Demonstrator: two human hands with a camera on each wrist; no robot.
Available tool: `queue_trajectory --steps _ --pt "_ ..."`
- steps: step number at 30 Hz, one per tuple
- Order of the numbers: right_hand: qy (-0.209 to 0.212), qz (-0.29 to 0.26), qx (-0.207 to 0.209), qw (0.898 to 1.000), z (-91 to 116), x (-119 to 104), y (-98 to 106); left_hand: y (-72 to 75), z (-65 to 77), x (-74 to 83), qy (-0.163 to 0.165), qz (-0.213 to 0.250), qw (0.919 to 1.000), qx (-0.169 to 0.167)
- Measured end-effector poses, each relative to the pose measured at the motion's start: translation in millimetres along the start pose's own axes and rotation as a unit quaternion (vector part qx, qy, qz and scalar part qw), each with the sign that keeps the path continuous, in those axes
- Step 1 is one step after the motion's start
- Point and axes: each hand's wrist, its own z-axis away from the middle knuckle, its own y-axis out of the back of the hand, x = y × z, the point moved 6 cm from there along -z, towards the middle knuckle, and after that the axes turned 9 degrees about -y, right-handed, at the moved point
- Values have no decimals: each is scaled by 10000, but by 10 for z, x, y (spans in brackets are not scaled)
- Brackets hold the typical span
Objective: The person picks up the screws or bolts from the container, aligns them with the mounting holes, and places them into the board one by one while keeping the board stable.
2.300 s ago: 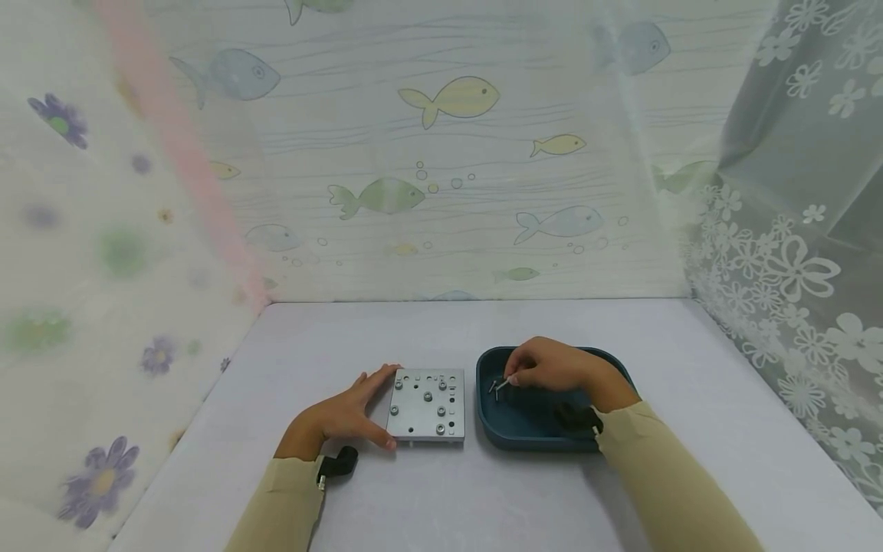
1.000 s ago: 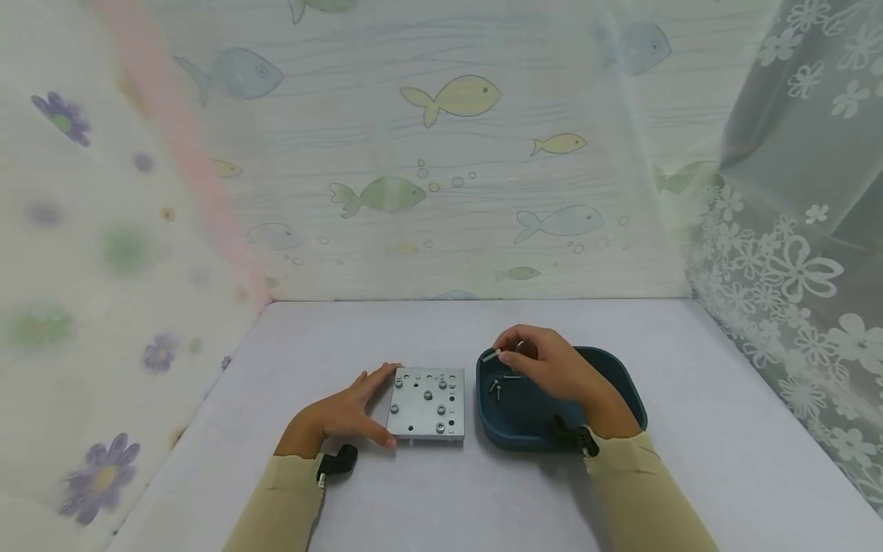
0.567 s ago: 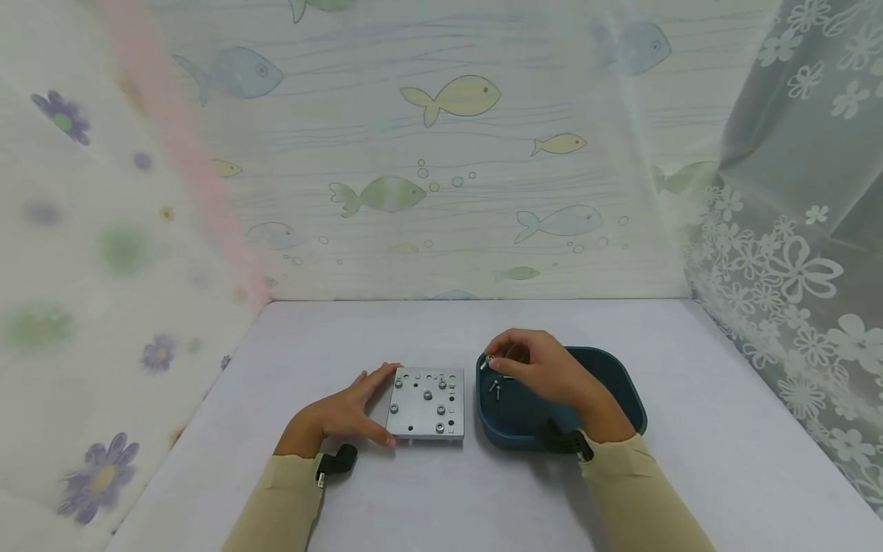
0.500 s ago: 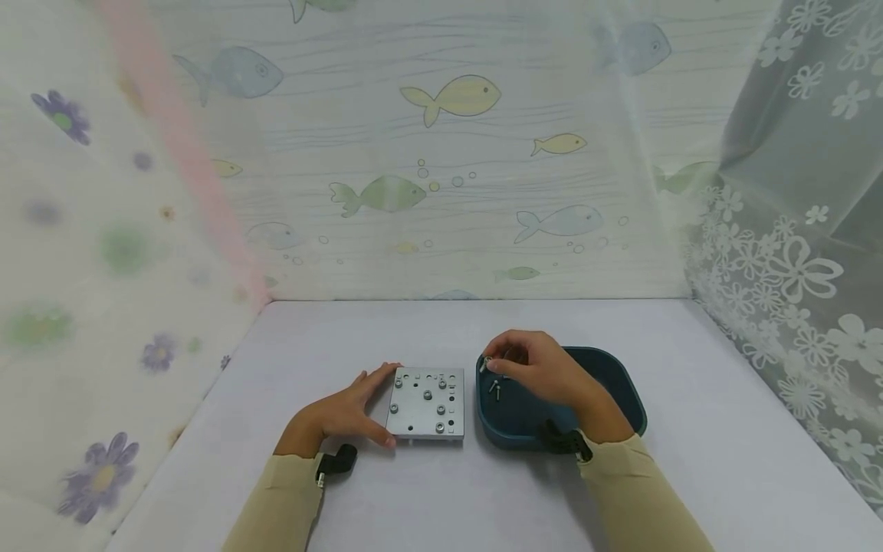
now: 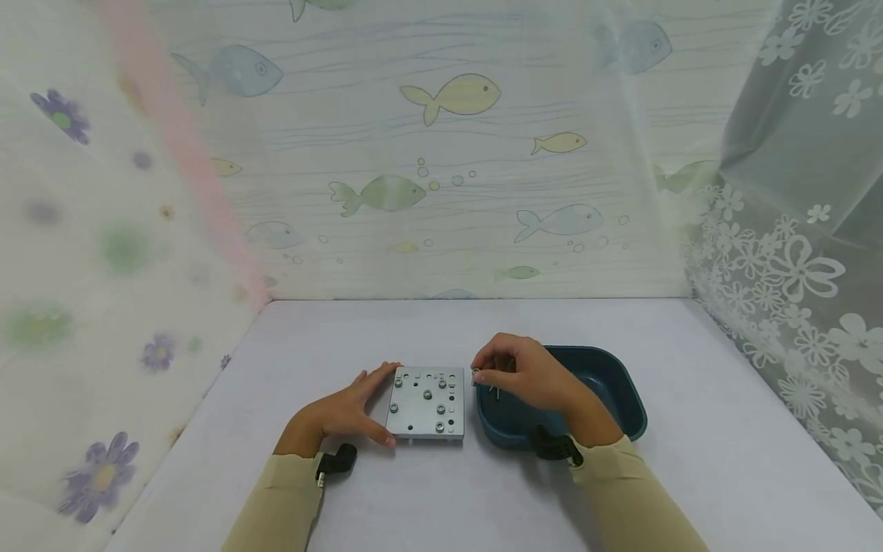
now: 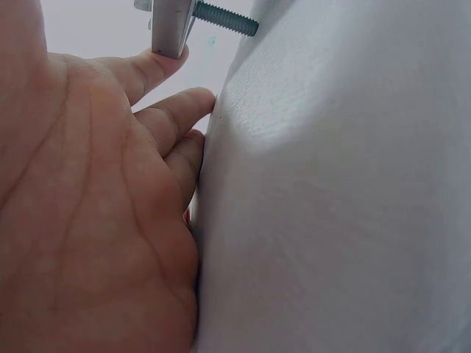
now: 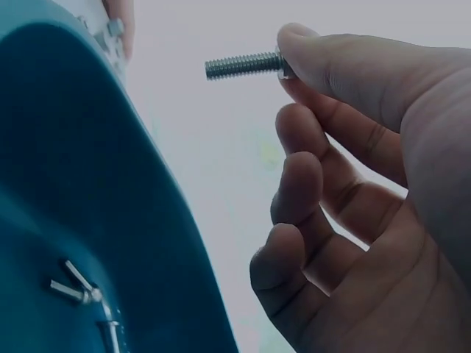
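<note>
A square metal plate (image 5: 421, 416) lies on the table, with several socket-head bolts in its holes; one threaded shank (image 6: 227, 18) sticks out of its underside in the left wrist view. My left hand (image 5: 338, 412) spans the plate's left side, thumb at the near corner and a fingertip at the far one, holding it between them. Thumb and index finger of my right hand (image 5: 531, 377) pinch a bolt (image 7: 241, 65) by its head, the other fingers bent and away from it. That bolt is over the left rim of the blue tray, close to the plate.
The blue tray (image 5: 631, 406) stands right of the plate, a narrow gap between them. Loose bolts (image 7: 70, 292) lie inside it, partly hidden by my right hand in the head view. Printed curtains (image 5: 448, 230) enclose the white table (image 5: 428, 506) behind and at both sides.
My right hand has lifted a bolt out of the tray, turned it in the fingers, and moved left toward the plate. The left hand and plate have stayed put.
</note>
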Motion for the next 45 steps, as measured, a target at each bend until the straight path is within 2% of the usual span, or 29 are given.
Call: queue_trajectory --steps 13,24,35,45 --pt "8 313 -57 9995 -52 -18 -178 -2 -9 -16 -25 -32 10000 20" --pt "-20 243 -251 9994 -63 -42 -334 -9 -14 -32 -34 42 10000 25" --pt "4 763 -289 9967 -84 -75 -437 0 -26 -38 -22 -5 10000 40" --pt "130 884 -376 9953 -96 -83 -521 10 -29 -51 13 14 10000 23"
